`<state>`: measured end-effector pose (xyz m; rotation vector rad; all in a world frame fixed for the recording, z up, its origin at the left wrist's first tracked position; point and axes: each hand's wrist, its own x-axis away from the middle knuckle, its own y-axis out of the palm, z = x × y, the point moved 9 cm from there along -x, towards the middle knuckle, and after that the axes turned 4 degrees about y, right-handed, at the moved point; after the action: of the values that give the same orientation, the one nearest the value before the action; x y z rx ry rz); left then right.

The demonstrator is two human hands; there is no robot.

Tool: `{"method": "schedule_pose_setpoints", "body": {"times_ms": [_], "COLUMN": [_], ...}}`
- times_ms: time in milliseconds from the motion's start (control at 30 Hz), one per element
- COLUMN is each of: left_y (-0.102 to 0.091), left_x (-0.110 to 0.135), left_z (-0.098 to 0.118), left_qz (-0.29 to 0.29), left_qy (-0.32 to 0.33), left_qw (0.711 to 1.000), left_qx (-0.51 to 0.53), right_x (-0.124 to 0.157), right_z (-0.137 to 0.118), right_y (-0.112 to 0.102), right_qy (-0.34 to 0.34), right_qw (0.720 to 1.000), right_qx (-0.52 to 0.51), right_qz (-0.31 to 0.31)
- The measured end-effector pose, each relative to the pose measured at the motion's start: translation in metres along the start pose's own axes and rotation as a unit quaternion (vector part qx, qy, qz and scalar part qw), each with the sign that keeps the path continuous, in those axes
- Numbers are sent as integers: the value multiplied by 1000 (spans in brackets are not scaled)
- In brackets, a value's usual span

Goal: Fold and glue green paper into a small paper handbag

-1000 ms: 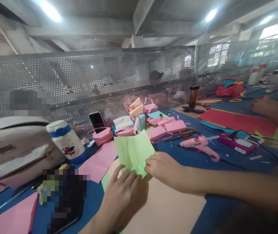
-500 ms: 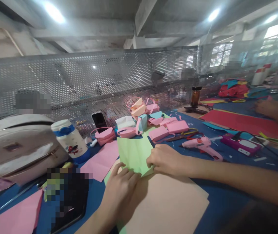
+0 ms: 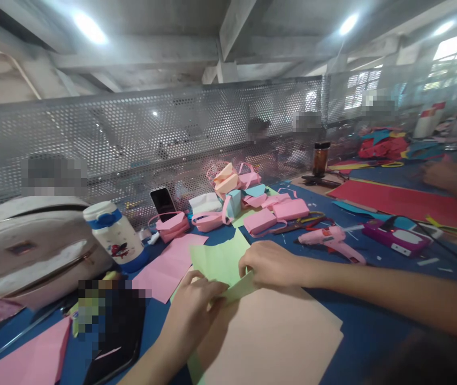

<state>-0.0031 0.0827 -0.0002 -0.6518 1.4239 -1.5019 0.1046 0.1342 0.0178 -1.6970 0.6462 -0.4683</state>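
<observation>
The green sheet [image 3: 216, 262] is held at the far end of a stack of peach sheets [image 3: 280, 331], its near edge now turned up into a narrow flat band that shows between the two hands. A second ago that edge was only a crumpled curl under the fingers, and the far edge stood higher; it has since dropped, so more of the pink sheet [image 3: 164, 270] just beside it is uncovered.

The left hand [image 3: 198, 302] grips the band's left end, fingers bent inward where earlier they were spread along the edge. The right hand [image 3: 271, 264] pinches the right end between thumb and curled fingers.

Beneath the peach stack, a strip of another green sheet [image 3: 195, 369] peeks out on the left. Beyond the hands, small pink paper bags [image 3: 260, 222] sit in a cluster, unmoved. On the right, a pink glue gun [image 3: 327, 235] lies on the blue counter [image 3: 344, 305] near a purple power strip [image 3: 397, 239], both where they were. To the left stand a white and blue bottle [image 3: 118, 238] and a pale backpack [image 3: 31, 248]. At the far right, another person's hand [image 3: 447, 174] is blurred near a red sheet [image 3: 397, 200].
</observation>
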Motion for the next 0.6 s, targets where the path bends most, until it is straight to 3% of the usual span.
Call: {"method": "schedule_pose_setpoints", "body": {"times_ms": [167,367,600], "left_y": [2,4,5], "left_x": [-6,-12,-30], "left_z": [-6,2,13], "left_qz": [-62,-147,-154], "left_qy": [-79,-87,-90], "left_qw": [995,985,982], "left_qx": [14,31,66], "right_x": [-2,-4,-6], "right_z": [1,-2,-2], "right_y": [-1,-10,-5], "right_qy": [-3,-19,-32], "right_qw": [1000,997,999], "right_qx": [12,67,22], "right_qz": [-23,-11,-26]}}
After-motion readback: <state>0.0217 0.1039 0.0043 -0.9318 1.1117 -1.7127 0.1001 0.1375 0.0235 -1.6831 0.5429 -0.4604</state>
